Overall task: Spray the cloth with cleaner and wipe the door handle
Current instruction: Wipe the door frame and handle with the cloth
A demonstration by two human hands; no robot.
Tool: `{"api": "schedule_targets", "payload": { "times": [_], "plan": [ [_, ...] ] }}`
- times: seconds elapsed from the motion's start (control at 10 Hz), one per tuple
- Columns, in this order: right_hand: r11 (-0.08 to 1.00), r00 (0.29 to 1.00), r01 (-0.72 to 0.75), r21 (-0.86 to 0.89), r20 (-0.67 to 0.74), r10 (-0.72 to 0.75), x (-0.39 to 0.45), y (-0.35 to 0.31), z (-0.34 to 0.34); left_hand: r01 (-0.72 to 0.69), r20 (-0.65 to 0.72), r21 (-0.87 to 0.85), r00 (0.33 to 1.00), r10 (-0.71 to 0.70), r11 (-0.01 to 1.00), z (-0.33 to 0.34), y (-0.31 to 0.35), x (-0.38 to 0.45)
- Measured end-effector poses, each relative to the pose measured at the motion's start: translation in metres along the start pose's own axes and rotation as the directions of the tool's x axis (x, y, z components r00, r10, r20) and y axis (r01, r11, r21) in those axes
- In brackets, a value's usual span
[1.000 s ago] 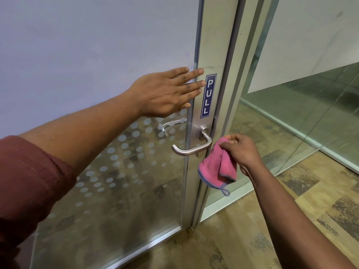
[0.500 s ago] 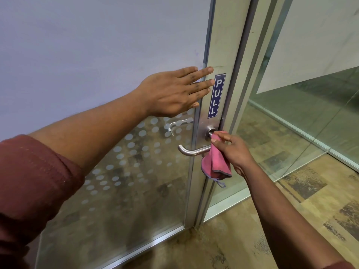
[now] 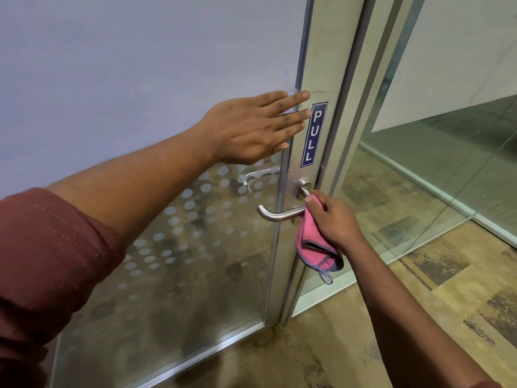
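Right hand point(image 3: 334, 219) pinches the pink cloth point(image 3: 314, 245) against the neck of the door handle point(image 3: 282, 213); the cloth is soft, light, hanging folded, and best bunched firmly. Handle appears rigid, smooth metal, likely slippery. Beyond, left hand point(image 3: 249, 130) lies flat, fingers straight, on the door point(image 3: 140, 79), holding nothing.

Office: glass partitions point(image 3: 447, 152), PULL sign point(image 3: 314, 134)

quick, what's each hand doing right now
Left hand: open, flat against the glass door.
Right hand: holding the pink cloth on the door handle.
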State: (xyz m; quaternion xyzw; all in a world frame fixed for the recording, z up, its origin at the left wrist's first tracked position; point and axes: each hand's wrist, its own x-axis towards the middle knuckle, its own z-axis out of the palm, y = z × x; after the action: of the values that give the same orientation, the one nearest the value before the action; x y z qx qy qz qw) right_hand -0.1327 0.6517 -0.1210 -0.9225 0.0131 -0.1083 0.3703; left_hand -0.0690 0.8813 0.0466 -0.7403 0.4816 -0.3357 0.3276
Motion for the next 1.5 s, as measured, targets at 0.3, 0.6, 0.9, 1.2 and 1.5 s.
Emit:
{"api": "schedule_targets", "payload": {
  "times": [0.3,0.6,0.9,1.2,1.5],
  "plan": [
    [0.942,0.995,0.087,-0.326,-0.02,-0.099,-0.011,-0.021,0.008,-0.03,0.021,0.018,0.999,0.029,0.999,-0.001,0.0,0.0],
    [0.951,0.996,0.081,-0.3,0.004,-0.084,-0.043,-0.073,0.041,-0.026,0.042,0.013,0.999,0.026,1.0,-0.003,0.0,-0.001],
    [0.893,0.978,0.206,-0.4,0.068,-0.195,-0.013,-0.107,0.017,-0.022,0.011,0.043,1.0,0.021,0.999,-0.003,0.001,0.0],
    [0.776,0.971,0.234,-0.586,0.187,-0.151,-0.021,-0.091,0.014,-0.015,-0.004,0.038,1.0,0.015,0.999,-0.003,0.0,-0.001],
    [0.828,0.968,0.198,-0.525,0.239,-0.079,0.036,-0.06,-0.04,-0.005,-0.028,0.021,1.0,0.006,1.0,-0.003,0.001,0.0]
  ]
}}
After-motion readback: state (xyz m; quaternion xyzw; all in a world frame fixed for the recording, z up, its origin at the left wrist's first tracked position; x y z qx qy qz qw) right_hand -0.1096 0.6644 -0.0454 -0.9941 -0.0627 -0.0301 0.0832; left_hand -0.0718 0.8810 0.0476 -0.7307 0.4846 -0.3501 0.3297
